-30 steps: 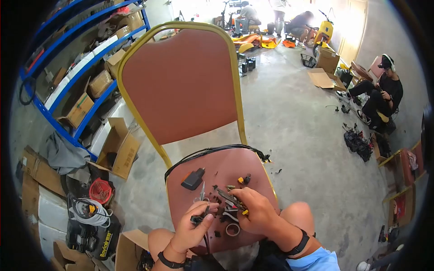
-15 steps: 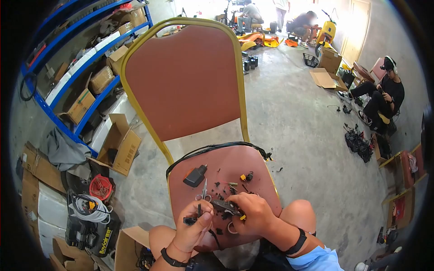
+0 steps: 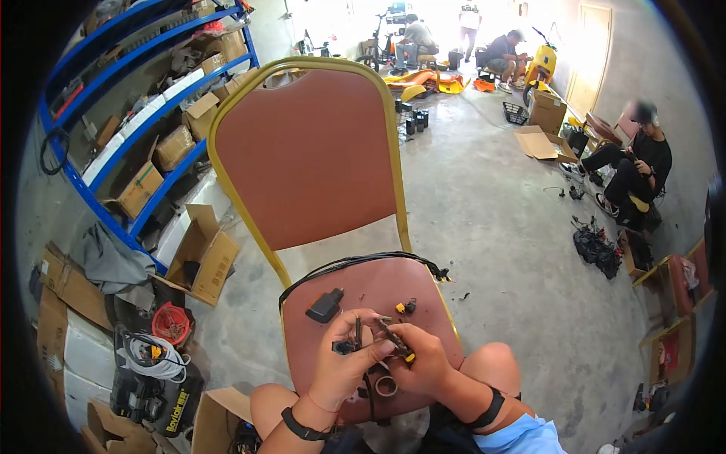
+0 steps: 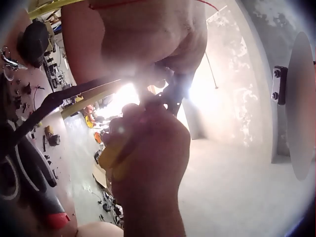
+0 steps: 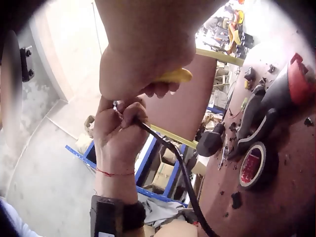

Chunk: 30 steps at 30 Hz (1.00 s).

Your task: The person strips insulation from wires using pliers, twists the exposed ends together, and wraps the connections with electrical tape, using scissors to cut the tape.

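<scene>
Over the red chair seat (image 3: 431, 284), my left hand (image 3: 361, 346) pinches the end of a black cable (image 3: 357, 333) with a small black connector. The cable (image 5: 170, 148) runs down from those fingers toward my lap. My right hand (image 3: 406, 346) grips a small hand tool with a yellow handle (image 5: 173, 75), its dark tip (image 3: 387, 331) set against the cable end. The two hands touch. In the left wrist view the yellow handle (image 4: 111, 154) shows in the right fist, with strong glare behind it.
On the seat lie a black adapter box (image 3: 324, 305), a tape roll (image 3: 386, 387), small yellow and black connectors (image 3: 404, 306), a red-and-black tool (image 5: 279, 91) and scraps. A black cable bundle (image 3: 363, 261) runs along the seat's back edge. Cartons and blue shelving (image 3: 113, 151) stand left; people sit behind.
Both hands have risen off the seat and come together. The left hand lifted the cable end, and the right hand brought the tool's tip up to it.
</scene>
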Each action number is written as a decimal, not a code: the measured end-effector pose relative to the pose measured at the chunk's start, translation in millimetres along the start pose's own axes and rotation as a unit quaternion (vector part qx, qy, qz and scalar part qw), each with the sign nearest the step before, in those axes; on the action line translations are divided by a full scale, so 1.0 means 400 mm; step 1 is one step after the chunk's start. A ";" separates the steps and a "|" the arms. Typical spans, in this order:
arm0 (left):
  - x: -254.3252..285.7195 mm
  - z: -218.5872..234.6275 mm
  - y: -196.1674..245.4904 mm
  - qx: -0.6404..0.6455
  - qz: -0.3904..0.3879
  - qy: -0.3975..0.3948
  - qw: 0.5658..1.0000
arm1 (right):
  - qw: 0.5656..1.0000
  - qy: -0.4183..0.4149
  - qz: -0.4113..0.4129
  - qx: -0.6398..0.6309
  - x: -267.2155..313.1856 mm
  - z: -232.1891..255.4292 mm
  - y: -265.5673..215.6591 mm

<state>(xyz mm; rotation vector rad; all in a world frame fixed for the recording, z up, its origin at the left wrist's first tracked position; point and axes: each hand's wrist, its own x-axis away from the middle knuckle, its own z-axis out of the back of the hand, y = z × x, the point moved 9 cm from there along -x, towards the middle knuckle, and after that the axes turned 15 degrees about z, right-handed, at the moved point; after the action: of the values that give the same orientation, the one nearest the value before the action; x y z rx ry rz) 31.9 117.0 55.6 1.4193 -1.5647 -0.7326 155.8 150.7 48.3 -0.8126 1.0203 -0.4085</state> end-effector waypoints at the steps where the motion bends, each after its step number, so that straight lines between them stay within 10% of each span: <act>1: 0.002 -0.001 -0.008 0.001 -0.001 0.008 1.000 | 1.000 -0.007 0.009 0.006 -0.002 -0.003 -0.009; 18: 0.028 0.095 -0.051 0.001 0.043 0.005 0.999 | 0.947 -0.218 -0.202 -0.118 0.056 -0.126 0.078; 30: 0.019 0.102 -0.055 -0.037 0.036 -0.007 0.999 | 0.984 -0.169 -0.064 -0.007 0.027 -0.102 0.045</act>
<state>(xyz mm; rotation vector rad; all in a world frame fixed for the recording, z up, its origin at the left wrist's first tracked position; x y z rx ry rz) 6.3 100.3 19.9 1.2995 -1.5756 -0.7499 124.5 138.9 17.1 -0.9279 0.6585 -0.3584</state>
